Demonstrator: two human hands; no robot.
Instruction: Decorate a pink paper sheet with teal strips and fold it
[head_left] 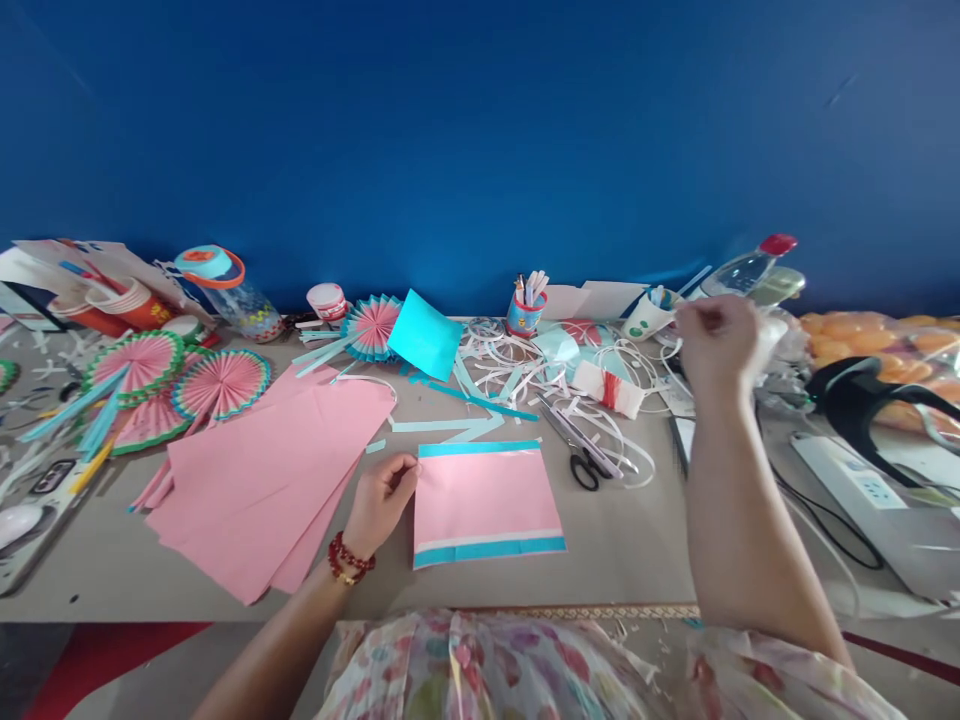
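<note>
Head view: the left hand (pixel 381 503) pinches the left edge of a pink sheet (pixel 487 497) on the table (pixel 630 570), likely light, easily creased, best held by edges. The right hand (pixel 720 345) is raised, fingers curled closed; anything between them is too blurred to tell.

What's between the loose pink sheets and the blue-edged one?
The left hand, a red beaded bracelet and a small pale-blue scrap; shown in the head view.

Two hands (pixel 381 505); one pink sheet (pixel 487 497) bearing two blue strips (pixel 487 549); one pair of scissors (pixel 585 468). At least five pleated paper fans (pixel 221 385), one turquoise sheet (pixel 426 336), one red-capped bottle (pixel 742 270), one blue-lidded container (pixel 240 305).
</note>
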